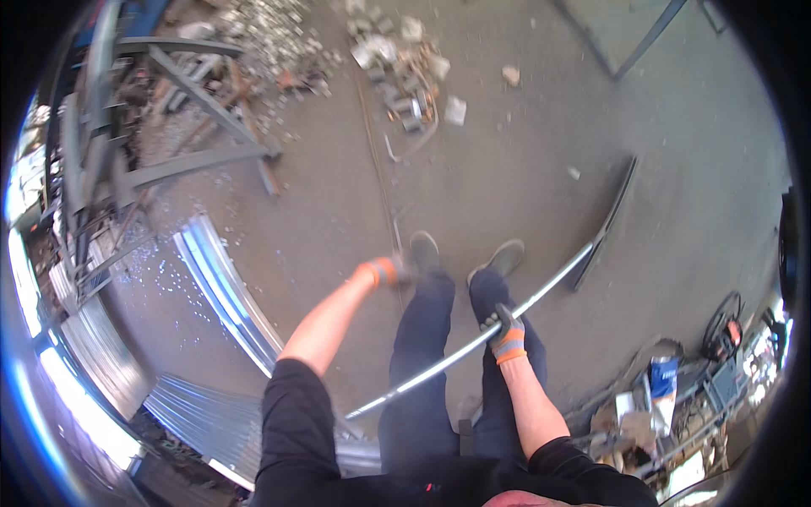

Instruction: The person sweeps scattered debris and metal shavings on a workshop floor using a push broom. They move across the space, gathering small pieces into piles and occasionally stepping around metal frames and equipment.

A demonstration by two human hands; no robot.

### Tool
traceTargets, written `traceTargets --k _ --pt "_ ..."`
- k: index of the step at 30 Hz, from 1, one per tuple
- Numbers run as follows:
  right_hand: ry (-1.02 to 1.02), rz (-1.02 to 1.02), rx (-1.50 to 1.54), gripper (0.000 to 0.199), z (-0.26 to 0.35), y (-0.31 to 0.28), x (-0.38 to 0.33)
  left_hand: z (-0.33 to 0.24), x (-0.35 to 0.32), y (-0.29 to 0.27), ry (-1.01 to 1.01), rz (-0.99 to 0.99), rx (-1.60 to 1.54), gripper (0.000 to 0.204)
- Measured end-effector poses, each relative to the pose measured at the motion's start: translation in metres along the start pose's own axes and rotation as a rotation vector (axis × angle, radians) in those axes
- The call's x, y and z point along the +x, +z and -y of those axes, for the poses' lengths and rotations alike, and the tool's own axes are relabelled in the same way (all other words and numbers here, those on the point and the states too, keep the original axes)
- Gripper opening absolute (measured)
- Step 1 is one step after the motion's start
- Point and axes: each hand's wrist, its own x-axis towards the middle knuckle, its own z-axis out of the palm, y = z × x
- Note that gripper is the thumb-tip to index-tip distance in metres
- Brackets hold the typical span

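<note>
One bar point(448, 361) is slanting across the legs point(425, 321) from near left to far right, the right hand point(505, 331) clasping it partway along. Farther forward, the left hand point(395, 269) is hovering beside a shoe point(425, 250), apart from the bar, its grip too blurred to tell.

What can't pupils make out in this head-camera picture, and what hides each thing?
Left hand, head view: motion blur hides whether it holds anything.
Silver metal bar, head view: the stretch inside the grip is covered by the right hand.
Scrap pile, head view: its far side is cut off by the upper edge.
</note>
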Motion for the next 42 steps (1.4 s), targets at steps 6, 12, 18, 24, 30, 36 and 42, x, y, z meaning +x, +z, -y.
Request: traceTargets --k 6,12,18,24,30,36,42 --pt "0.030 -0.078 0.016 0.022 -0.015 0.053 0.025 0.173 0.252 -0.112 -0.512 -1.282 -0.335 0.072" --pt "0.072 -0.168 -0.067 0.024 0.000 0.088 0.023 0.199 0.313 -0.176 -0.720 -1.299 -0.140 0.065" --pt "0.049 -0.104 -0.047 0.022 -0.004 0.081 0.021 0.185 0.242 -0.165 -0.220 -1.156 -0.806 0.037" --pt "0.026 -0.005 -0.004 0.014 0.008 0.027 -0.009 0.118 0.000 -0.062 0.638 -0.712 -1.741 0.044" --pt "-0.115 -0.096 -0.126 0.009 0.085 -0.022 -0.092 0.048 -0.280 -0.085 1.419 -0.678 -1.575 0.058" --pt "-0.052 -0.021 0.099 0.020 0.132 0.016 -0.150 0.028 -0.510 -0.185 1.285 -1.175 -1.401 0.018" --pt "-0.111 0.124 0.161 0.021 0.152 0.076 -0.185 0.057 -0.643 -0.232 1.170 -1.414 -1.418 0.013"
